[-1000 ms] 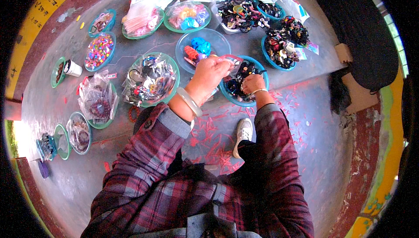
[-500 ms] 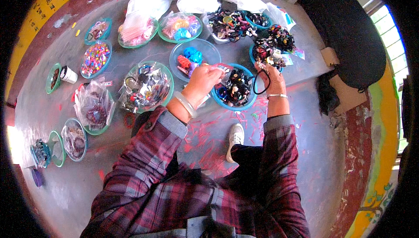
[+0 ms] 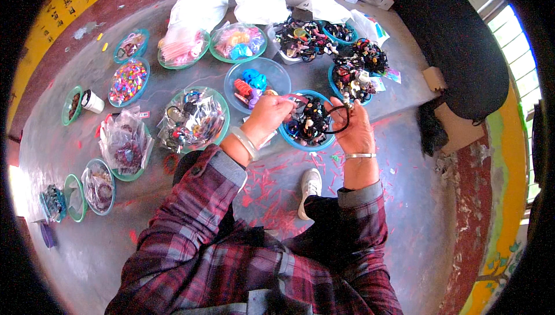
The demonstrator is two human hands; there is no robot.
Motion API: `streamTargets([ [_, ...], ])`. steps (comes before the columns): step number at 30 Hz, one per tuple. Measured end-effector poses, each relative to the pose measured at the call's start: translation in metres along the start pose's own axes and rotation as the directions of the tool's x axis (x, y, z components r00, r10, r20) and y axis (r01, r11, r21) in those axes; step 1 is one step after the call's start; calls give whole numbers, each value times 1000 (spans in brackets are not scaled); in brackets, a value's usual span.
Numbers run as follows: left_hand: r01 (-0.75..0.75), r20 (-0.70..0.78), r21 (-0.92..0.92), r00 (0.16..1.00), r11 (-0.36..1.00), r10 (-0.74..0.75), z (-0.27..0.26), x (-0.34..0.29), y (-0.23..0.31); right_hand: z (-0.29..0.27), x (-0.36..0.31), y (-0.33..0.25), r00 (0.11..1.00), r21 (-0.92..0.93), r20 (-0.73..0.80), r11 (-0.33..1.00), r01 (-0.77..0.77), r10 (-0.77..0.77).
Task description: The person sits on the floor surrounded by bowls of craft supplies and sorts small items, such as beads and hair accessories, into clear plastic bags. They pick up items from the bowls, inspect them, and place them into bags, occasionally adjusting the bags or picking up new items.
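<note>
My left hand (image 3: pixel 269 115) is closed, pinching a small clear plastic bag (image 3: pixel 298 103) with some red on it. My right hand (image 3: pixel 355 132) is closed on a black hair tie (image 3: pixel 348 122), whose loop hangs out from the fingertips toward the left hand. Both hands are over the near side of a blue basin (image 3: pixel 312 146) heaped with black hair ties (image 3: pixel 315 121), some with small ornaments. Just beyond my left hand is a clear bluish basin (image 3: pixel 277 69) with blue, red and purple pieces inside.
Bowls of bagged accessories (image 3: pixel 195 117), colourful beads (image 3: pixel 127 81) and more hair ties (image 3: pixel 303 37) spread left and ahead. A white cup (image 3: pixel 92 102) lies tilted at left. White bags (image 3: pixel 199 10) line the back. A black padded seat (image 3: pixel 454 43) stands at right. Red scraps (image 3: pixel 272 185) litter the floor.
My right hand has come nearer and slightly left with the hair tie, its palm turned more upward. My left hand has dropped a little, the plastic bag now lower over the blue basin.
</note>
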State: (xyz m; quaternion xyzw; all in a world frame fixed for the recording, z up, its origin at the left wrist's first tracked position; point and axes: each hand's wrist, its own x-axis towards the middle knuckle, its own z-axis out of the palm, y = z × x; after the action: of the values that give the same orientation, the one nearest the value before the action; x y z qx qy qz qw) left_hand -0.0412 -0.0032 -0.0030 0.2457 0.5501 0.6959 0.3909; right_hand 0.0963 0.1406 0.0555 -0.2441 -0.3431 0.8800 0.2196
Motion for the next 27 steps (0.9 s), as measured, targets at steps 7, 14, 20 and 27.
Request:
streamTargets([
  [7,27,117,126,992,992,-41,5,1,-8,-12,4,-2,998,-63,-31,997,-50,48],
  [14,66,168,211,980,975,-102,3,6,-29,7,-8,10,916,-767,210,522,372,-343],
  [20,33,154,297,985,954,-82,6,15,-43,20,-20,19,785,-912,404,-145,383,-469],
  [27,-37,124,278,992,960,2,15,2,-28,21,-21,18,781,-906,404,-328,268,-477],
])
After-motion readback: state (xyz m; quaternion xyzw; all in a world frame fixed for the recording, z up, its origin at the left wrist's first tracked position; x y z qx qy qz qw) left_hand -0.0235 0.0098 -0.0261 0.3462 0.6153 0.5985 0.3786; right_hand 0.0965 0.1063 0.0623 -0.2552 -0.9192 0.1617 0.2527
